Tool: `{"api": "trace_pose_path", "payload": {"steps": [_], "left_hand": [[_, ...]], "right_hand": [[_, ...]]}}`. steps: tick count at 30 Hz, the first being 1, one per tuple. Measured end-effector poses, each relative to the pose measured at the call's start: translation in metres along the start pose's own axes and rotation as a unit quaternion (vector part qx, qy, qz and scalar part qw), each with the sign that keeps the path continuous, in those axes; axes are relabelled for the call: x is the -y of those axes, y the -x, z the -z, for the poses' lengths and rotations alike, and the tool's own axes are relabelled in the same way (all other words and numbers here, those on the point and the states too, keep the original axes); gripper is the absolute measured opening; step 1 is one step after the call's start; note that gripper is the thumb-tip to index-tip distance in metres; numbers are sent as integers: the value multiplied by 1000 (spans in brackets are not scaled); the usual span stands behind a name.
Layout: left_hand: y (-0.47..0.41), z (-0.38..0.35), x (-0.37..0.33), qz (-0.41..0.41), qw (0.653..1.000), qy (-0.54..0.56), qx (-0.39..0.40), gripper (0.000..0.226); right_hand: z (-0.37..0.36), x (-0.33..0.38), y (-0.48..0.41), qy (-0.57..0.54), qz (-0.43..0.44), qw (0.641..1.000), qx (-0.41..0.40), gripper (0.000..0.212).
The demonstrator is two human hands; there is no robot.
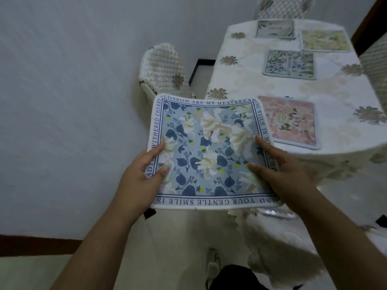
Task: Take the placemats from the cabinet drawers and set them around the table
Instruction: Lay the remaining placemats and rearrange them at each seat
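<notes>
I hold a blue floral placemat (209,151) with a lettered border flat in the air, just left of the table (240,65). My left hand (144,174) grips its left edge and my right hand (278,172) grips its right edge, thumbs on top. On the table's white flowered cloth lie several placemats: a pink one (291,121) nearest, a blue-green one (290,64) behind it, a yellow-green one (325,40) and a pale grey one (274,29) at the far end.
A chair with a knobbly white cover (163,68) stands at the table's left side against the wall. Another covered chair (282,7) is at the far end, and a third (374,65) at the right. A draped chair (278,243) is below my right arm.
</notes>
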State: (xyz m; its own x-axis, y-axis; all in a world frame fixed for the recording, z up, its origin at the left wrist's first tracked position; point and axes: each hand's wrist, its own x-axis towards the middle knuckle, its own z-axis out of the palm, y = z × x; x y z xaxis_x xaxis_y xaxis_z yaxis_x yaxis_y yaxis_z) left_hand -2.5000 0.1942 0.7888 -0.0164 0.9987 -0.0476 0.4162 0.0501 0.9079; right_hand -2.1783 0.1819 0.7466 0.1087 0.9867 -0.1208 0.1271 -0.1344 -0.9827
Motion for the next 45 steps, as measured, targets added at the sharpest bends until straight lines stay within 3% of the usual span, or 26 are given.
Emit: {"api": "trace_pose_path", "payload": {"steps": [8, 21, 28, 39, 45], "left_hand": [[-110, 7, 0, -13, 999, 20, 31, 51], [-309, 9, 10, -90, 975, 25, 204, 52], [-374, -14, 22, -104, 962, 17, 252, 52], [-489, -101, 17, -31, 953, 30, 301, 56], [-556, -163, 12, -8, 963, 12, 270, 57]], "right_hand": [[-11, 32, -77, 12, -9, 999, -48, 65], [-52, 51, -166, 61, -29, 978, -198, 65], [-58, 40, -204, 90, -61, 964, -242, 65], [12, 5, -341, 82, -81, 968, -221, 67], [70, -17, -442, 106, -82, 973, -190, 67]]}}
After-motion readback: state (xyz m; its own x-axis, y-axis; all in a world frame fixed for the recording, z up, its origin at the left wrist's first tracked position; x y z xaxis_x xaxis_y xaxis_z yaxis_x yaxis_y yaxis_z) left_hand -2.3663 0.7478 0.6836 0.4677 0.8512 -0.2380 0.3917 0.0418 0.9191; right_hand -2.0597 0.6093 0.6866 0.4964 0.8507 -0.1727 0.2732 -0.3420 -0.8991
